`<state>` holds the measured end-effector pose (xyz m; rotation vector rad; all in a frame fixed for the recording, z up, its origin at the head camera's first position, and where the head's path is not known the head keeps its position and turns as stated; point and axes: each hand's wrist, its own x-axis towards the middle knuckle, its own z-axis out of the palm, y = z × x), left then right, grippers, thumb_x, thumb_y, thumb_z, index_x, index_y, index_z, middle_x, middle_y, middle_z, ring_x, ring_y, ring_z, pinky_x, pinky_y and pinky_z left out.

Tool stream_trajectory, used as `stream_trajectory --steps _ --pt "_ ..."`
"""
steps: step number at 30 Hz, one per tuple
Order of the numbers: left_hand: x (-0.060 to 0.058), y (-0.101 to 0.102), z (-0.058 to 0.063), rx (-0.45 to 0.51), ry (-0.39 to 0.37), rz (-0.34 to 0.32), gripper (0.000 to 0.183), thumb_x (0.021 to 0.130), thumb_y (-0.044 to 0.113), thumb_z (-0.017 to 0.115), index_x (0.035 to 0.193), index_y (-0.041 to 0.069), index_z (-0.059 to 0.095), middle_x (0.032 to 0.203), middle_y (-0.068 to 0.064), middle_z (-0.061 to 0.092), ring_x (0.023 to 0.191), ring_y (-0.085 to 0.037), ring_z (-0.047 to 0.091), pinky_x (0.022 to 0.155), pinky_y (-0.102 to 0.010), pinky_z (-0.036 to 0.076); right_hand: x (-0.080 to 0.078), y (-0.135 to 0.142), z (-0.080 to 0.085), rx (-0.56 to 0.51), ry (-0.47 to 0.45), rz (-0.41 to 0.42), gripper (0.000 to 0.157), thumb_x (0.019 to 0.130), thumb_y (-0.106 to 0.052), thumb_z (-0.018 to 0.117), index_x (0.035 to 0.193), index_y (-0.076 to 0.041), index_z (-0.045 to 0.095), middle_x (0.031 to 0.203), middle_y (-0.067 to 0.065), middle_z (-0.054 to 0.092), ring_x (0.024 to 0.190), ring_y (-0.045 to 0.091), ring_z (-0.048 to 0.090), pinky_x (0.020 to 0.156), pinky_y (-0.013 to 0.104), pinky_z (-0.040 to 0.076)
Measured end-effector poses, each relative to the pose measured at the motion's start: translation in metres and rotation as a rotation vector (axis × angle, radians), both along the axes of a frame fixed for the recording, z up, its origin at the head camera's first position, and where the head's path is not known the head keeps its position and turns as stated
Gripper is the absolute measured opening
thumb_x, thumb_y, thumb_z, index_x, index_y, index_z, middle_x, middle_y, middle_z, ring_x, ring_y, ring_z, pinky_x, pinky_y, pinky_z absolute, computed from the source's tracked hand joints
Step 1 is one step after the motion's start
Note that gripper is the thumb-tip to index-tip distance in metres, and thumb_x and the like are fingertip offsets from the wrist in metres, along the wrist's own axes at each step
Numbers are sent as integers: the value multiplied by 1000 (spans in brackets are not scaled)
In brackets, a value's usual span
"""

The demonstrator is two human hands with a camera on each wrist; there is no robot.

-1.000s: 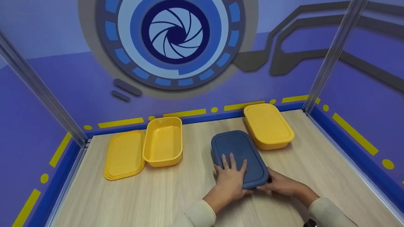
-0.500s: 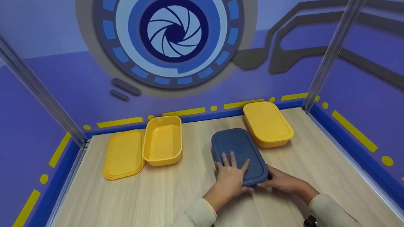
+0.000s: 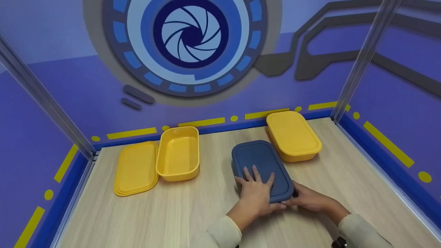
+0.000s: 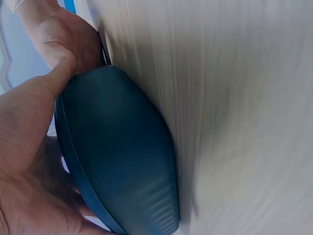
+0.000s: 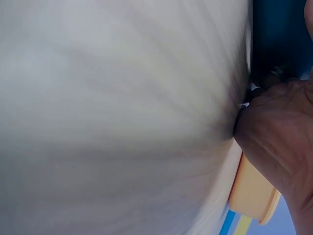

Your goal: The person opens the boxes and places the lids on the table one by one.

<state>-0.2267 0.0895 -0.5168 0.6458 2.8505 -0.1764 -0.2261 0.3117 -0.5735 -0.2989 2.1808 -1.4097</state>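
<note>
A dark blue lidded food container (image 3: 253,155) rests on the table right of centre in the head view, angled slightly. My left hand (image 3: 256,196) lies across its lid with fingers spread, the thumb along the near end. Around the near right corner my right hand (image 3: 308,198) grips the container, thumb at the front edge and fingers mostly hidden behind its side. The left wrist view shows the container's curved wall (image 4: 122,147) close up, with the right hand (image 4: 73,41) at its far corner. In the right wrist view, the right hand's fingers (image 5: 274,88) tuck against the dark wall.
Just behind the blue container stands a yellow lidded container (image 3: 294,136). To the left, a yellow container without a lid (image 3: 179,155) sits beside a yellow lid (image 3: 136,168) lying flat. Blue-purple printed walls (image 3: 220,106) enclose the wooden table (image 3: 165,213).
My left hand has slid slightly right on the lid, and its thumb now reaches the right thumb. The containers and yellow lid stay in place.
</note>
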Motion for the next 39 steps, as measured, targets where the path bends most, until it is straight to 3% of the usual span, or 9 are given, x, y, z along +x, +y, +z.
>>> stream_trajectory --steps 11,19,31,39 --pt "1 3 -3 -19 24 8 108 64 100 34 155 51 6 166 -19 18 147 -54 24 101 -77 35 3 -1 1 33 0 -14 100 88 -34 75 161 -16 9 169 14 11 156 37 10 120 66 5" --pt "4 2 -3 -19 59 10 106 65 100 34 155 50 8 164 -20 23 146 -53 27 101 -74 37 2 -1 -2 -10 18 10 100 88 -29 75 161 -13 8 168 14 14 154 34 13 121 57 13" --pt "3 -2 -7 -3 62 3 104 66 101 23 155 51 4 166 -19 18 148 -52 23 104 -73 36 1 -2 2 18 -10 -8 100 87 -31 76 161 -19 10 169 12 12 155 34 11 121 63 8" --pt "4 -2 -9 -7 63 -4 102 67 100 19 155 50 2 166 -20 17 148 -53 22 104 -75 34 1 -1 1 35 -8 -14 100 86 -33 76 161 -15 11 168 13 14 155 36 13 121 64 9"
